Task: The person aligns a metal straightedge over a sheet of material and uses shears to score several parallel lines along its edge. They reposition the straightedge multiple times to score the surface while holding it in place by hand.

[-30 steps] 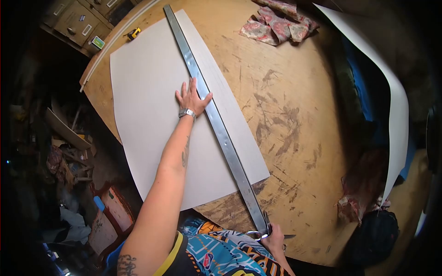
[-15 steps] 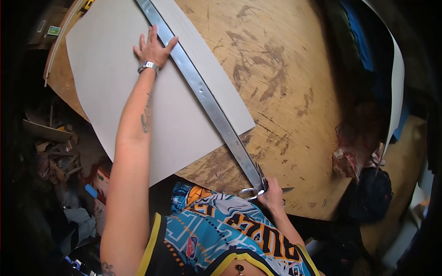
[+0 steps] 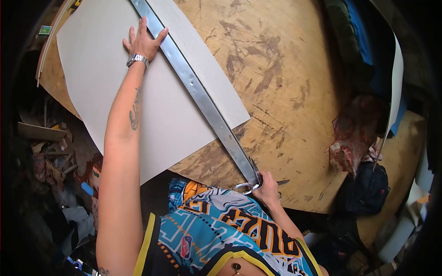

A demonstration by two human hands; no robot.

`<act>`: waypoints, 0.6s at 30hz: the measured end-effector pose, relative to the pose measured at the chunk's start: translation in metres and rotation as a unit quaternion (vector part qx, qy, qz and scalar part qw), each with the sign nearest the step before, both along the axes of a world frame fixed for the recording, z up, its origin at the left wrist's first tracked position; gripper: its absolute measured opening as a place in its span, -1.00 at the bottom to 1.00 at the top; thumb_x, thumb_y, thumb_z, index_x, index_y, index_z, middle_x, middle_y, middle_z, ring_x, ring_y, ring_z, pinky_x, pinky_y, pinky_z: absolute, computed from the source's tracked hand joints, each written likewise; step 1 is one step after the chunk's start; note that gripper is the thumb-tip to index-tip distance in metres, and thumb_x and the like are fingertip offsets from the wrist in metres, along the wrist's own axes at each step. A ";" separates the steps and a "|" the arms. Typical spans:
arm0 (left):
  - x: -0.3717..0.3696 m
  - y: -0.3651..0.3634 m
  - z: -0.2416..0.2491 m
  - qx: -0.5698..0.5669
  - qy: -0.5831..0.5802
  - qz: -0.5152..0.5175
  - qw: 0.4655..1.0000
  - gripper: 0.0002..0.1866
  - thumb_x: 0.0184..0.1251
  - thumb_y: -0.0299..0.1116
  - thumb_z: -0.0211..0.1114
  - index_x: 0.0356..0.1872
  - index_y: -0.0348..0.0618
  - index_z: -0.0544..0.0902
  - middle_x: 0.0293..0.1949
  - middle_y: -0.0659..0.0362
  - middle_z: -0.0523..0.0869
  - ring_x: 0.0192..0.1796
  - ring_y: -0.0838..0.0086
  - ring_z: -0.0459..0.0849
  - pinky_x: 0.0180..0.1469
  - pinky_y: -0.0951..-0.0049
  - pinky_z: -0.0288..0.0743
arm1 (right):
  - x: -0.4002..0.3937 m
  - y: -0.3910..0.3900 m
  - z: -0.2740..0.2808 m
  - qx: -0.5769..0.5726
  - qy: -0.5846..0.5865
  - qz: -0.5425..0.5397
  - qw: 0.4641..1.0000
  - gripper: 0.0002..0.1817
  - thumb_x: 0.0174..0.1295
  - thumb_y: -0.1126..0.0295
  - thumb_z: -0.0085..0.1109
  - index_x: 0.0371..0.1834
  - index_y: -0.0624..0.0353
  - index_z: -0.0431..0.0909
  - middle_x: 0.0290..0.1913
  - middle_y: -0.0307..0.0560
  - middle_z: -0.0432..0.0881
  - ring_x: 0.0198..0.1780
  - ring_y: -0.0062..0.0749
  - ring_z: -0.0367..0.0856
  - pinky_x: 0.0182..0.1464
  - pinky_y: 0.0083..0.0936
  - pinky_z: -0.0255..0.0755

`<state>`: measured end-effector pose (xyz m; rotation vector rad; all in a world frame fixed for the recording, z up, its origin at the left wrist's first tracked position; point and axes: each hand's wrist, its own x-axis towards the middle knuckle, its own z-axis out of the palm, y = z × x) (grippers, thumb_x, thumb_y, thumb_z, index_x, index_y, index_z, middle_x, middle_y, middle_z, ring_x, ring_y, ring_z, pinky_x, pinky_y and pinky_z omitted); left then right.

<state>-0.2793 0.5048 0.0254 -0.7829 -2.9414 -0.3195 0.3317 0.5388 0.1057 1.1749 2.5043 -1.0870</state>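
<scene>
Silvery metal bar (image 3: 192,84), long and flat, crosses a pale grey sheet (image 3: 101,69) on the wooden desk (image 3: 294,138). Left hand (image 3: 143,45), fingers spread, steadies it; right hand (image 3: 267,186) curls near metal scissors (image 3: 252,166), grip unclear. Shifting it needs coordinated hands.

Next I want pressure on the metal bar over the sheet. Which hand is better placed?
Left, I'd judge: the left hand is over the sheet, fingers spread, thumb on the metal bar. The right hand is at its near end, beyond the sheet's edge.
</scene>
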 end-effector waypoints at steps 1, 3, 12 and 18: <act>0.000 -0.001 0.000 -0.003 -0.002 0.000 1.000 0.18 0.01 0.67 0.00 0.58 0.11 0.09 0.54 0.23 0.26 0.60 0.13 0.01 0.53 -0.21 -0.38 | 0.000 -0.001 -0.002 0.004 0.005 -0.003 1.000 -0.40 -0.27 0.38 0.60 -0.07 0.16 0.54 -0.26 0.04 0.56 -0.28 0.00 0.64 -0.24 -0.25 0.53; 0.001 0.000 0.002 -0.007 -0.004 0.000 1.000 0.18 0.01 0.67 0.00 0.58 0.10 0.10 0.54 0.23 0.25 0.60 0.12 0.01 0.53 -0.21 -0.38 | -0.003 0.000 0.003 0.008 -0.009 -0.002 1.000 -0.40 -0.27 0.37 0.61 -0.07 0.15 0.54 -0.28 0.03 0.56 -0.28 0.00 0.64 -0.24 -0.26 0.53; 0.001 0.000 0.003 -0.013 -0.003 -0.001 1.000 0.19 0.00 0.67 0.00 0.58 0.09 0.10 0.56 0.23 0.22 0.61 0.12 0.00 0.52 -0.23 -0.37 | -0.003 0.003 0.001 0.011 -0.002 0.001 1.000 -0.48 -0.20 0.37 0.53 -0.10 0.13 0.53 -0.28 -0.01 0.57 -0.30 0.03 0.63 -0.27 -0.19 0.51; 0.004 0.000 0.004 0.016 0.000 -0.009 1.000 0.19 0.01 0.64 0.05 0.57 0.04 0.11 0.55 0.22 0.23 0.60 0.09 0.01 0.52 -0.24 -0.36 | 0.003 0.003 0.003 -0.009 -0.036 0.008 0.999 -0.45 -0.20 0.35 0.54 -0.07 0.14 0.52 -0.24 0.07 0.57 -0.23 0.10 0.61 -0.21 -0.17 0.51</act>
